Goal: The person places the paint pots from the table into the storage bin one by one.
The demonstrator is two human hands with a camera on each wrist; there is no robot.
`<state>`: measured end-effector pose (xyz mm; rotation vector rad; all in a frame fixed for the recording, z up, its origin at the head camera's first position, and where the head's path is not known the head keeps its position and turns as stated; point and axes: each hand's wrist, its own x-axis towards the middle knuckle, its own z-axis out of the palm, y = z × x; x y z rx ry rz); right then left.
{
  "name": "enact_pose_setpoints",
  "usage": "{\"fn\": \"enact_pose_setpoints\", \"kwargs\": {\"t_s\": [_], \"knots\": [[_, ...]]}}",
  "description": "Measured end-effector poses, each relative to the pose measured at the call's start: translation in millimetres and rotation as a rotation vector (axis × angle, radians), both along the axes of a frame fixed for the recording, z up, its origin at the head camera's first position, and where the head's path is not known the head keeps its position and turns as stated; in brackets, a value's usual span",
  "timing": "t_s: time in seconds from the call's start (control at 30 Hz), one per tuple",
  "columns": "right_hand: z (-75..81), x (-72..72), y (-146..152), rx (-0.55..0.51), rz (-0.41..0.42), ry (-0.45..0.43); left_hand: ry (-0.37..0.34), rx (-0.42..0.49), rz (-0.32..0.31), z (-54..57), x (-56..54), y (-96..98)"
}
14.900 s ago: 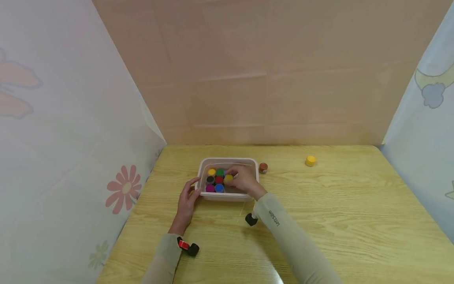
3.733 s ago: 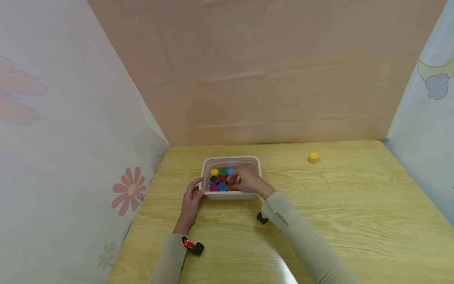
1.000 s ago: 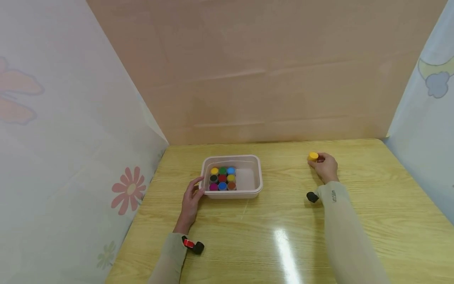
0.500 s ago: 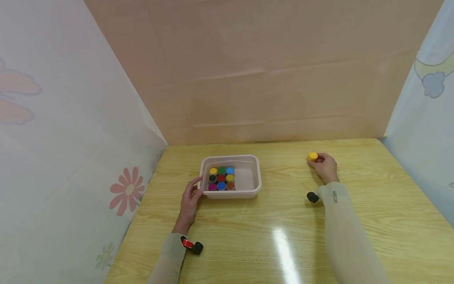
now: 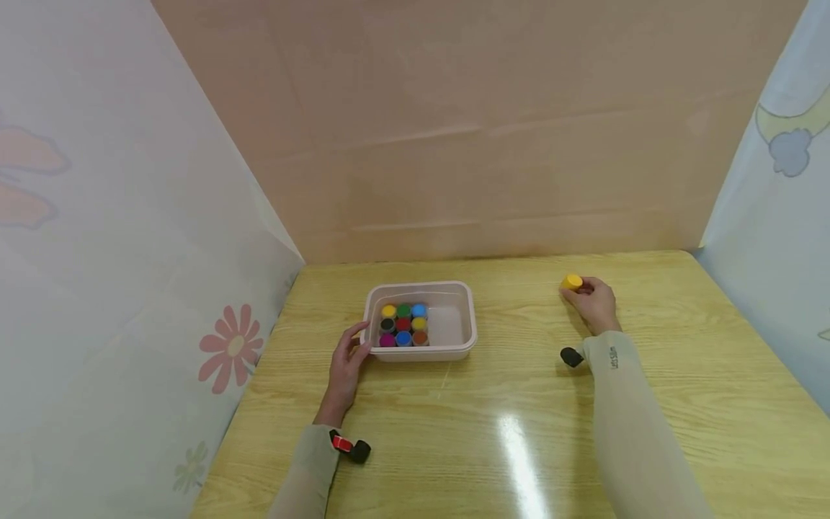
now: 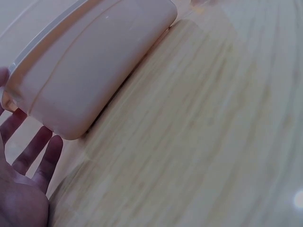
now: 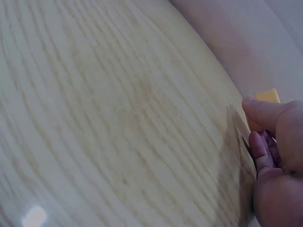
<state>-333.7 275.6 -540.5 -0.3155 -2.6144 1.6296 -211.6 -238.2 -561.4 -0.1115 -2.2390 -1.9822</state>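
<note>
In the head view, my right hand [image 5: 595, 306] pinches a small paint pot with an orange-yellow lid [image 5: 572, 282] between thumb and fingers, at the back right of the table. The pot is tilted a little; in the right wrist view my thumb covers most of the yellow pot [image 7: 268, 96]. My left hand [image 5: 344, 367] holds the left front corner of a pale pink plastic tub [image 5: 424, 355], thumb and fingers at its rim. Inside, several paint pots [image 5: 403, 324] with differently coloured lids stand upright in close rows on the left side.
The wooden table [image 5: 454, 432] runs back to a brown paper wall [image 5: 415, 144]. White walls [image 5: 162, 216] with printed flowers and shapes close in both sides. Each wrist wears a black camera, such as the left camera [image 5: 359, 452].
Earlier, my right hand set a yellow and then a brown pot into the tub. It then moved right to the orange-yellow pot, which has since tilted slightly. My left hand stayed at the tub.
</note>
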Motion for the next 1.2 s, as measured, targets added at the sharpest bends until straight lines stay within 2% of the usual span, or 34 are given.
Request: {"fn": "enact_pose_setpoints", "kwargs": {"t_s": [0.17,0.47,0.6,0.87,1.1,1.2], "knots": [[3.2,-2.1,-3,-0.027,0.012,-0.015,0.000,0.009,-0.006,0.3,-0.4,-0.5],[16.9,-7.5,-20,-0.044,0.033,0.040,-0.016,-0.008,0.006,3.0,-0.3,0.0],[24.3,-10.8,-33,-0.032,0.088,0.080,-0.008,-0.011,0.006,2.2,-0.1,-0.5],[43.1,-6.4,-63,-0.042,0.209,0.143,0.014,-0.014,-0.009,1.6,-0.2,-0.6],[59.0,-5.9,-86,-0.005,0.361,0.164,0.012,-0.007,-0.006,0.6,-0.1,-1.0],[65.9,-2.2,-96,-0.022,0.409,0.158,0.010,-0.003,-0.008,0.2,0.2,-1.4]]}}
